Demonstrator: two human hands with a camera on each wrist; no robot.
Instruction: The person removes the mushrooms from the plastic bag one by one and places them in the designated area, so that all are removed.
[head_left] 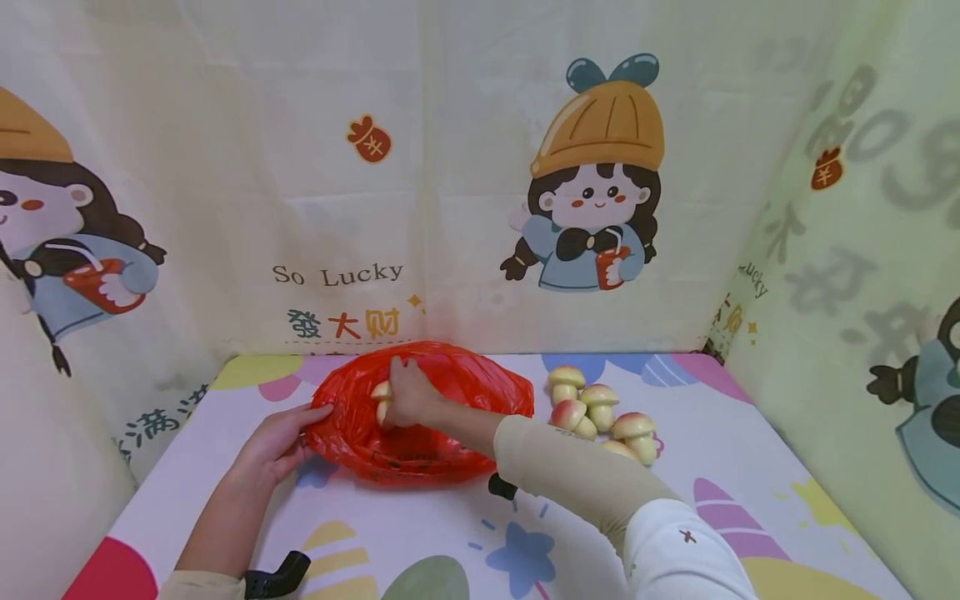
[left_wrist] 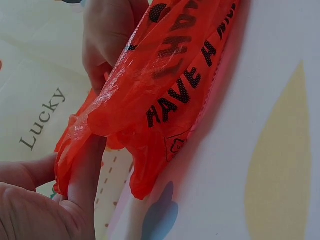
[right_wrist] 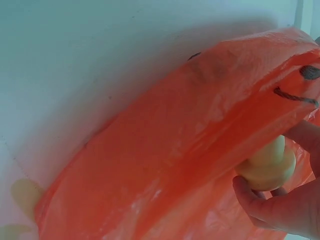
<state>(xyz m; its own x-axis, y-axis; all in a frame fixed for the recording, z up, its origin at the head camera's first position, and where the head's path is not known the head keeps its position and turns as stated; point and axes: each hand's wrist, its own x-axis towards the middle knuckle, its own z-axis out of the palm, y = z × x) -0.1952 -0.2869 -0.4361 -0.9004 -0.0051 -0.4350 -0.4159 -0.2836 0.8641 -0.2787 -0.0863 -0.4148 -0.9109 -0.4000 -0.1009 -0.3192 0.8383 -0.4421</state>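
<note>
A red plastic bag (head_left: 457, 375) with black print lies on the table, its mouth spread wide toward me. My left hand (head_left: 272, 446) pinches the bag's left rim between thumb and fingers; the left wrist view shows the film caught in that hand (left_wrist: 75, 190). Inside the mouth, my right hand (head_left: 412, 396) holds a toy mushroom (head_left: 382, 400). In the right wrist view the mushroom (right_wrist: 270, 167) has a pale yellow cap and stem, with the fingers curled round it. Part of it is hidden behind the bag film and the fingers.
Several more toy mushrooms (head_left: 600, 404), cream with reddish caps, are clustered right of the bag. The table (head_left: 600, 525) wears a colourful printed cover. Printed curtains (head_left: 450, 208) enclose its back and sides. Black straps with small dark devices (head_left: 277, 577) sit on the wrists.
</note>
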